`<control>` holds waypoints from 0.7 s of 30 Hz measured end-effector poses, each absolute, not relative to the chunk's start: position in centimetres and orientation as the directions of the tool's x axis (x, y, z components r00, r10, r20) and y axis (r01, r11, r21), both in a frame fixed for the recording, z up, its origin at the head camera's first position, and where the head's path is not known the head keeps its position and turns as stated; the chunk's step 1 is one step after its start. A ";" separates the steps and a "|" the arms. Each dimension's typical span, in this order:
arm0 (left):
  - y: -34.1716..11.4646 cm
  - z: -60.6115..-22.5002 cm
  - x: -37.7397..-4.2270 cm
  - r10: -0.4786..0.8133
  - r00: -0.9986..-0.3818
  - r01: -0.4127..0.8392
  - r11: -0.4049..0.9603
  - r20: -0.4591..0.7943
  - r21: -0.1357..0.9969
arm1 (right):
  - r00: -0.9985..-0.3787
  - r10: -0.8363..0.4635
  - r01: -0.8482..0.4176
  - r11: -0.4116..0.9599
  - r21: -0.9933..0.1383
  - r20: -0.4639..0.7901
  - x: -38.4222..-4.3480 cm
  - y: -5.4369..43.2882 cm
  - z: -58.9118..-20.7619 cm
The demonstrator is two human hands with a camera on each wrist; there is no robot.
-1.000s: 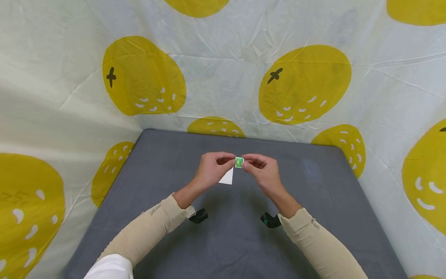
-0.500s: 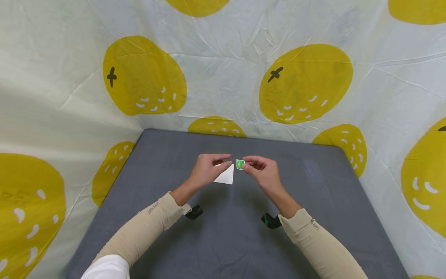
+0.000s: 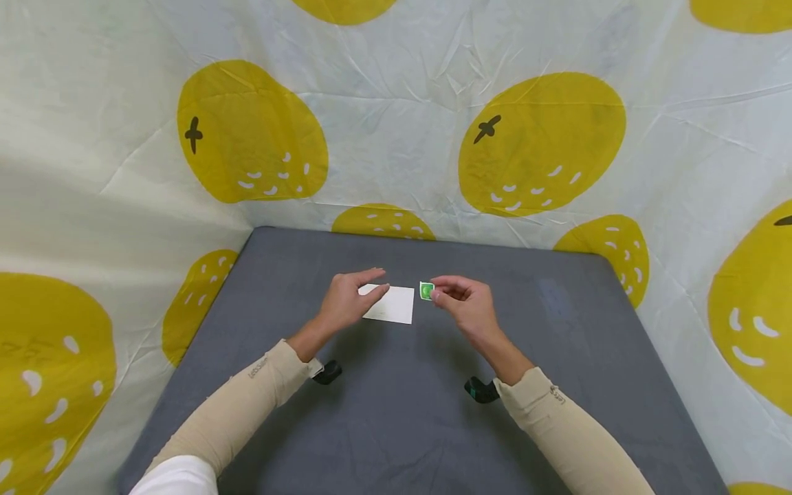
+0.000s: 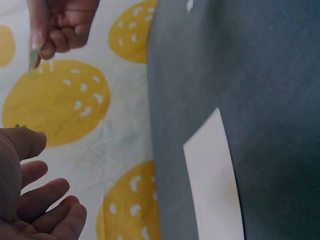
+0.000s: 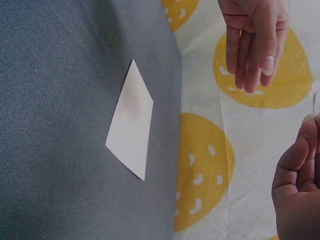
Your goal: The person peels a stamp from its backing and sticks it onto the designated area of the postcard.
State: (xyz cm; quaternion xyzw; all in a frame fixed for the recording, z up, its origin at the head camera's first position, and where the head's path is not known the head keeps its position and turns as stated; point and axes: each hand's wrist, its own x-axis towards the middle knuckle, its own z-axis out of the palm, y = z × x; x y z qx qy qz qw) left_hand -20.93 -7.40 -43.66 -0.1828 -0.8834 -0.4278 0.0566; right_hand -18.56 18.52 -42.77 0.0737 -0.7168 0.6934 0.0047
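My right hand (image 3: 468,307) pinches a small green stamp (image 3: 427,291) with a white border between thumb and fingertips, held up above the table. In the left wrist view the stamp (image 4: 34,58) shows nearly edge-on at those fingertips. To the left, my left hand (image 3: 344,302) is raised with its fingers apart and nothing between them. A flat white paper rectangle (image 3: 396,306), like an envelope or card, lies on the table beyond the hands. The left hand overlaps its left end in the head view.
A grey cloth-covered table (image 3: 396,426) spreads under both arms. Behind it and at the sides hangs a pale curtain (image 3: 390,144) with large yellow fruit prints. Black wrist devices (image 3: 480,390) sit below the beige sleeves (image 3: 569,426).
My left hand has let go of the stamp and drawn away to the left, uncovering more of the white paper. My right hand keeps the stamp in nearly the same place.
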 end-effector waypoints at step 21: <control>-10.7 -46.3 -23.0 0.330 -0.911 0.410 0.673 0.245 0.616 | -0.993 -0.089 -0.082 0.034 -0.996 0.079 -19.2 18.6 -43.0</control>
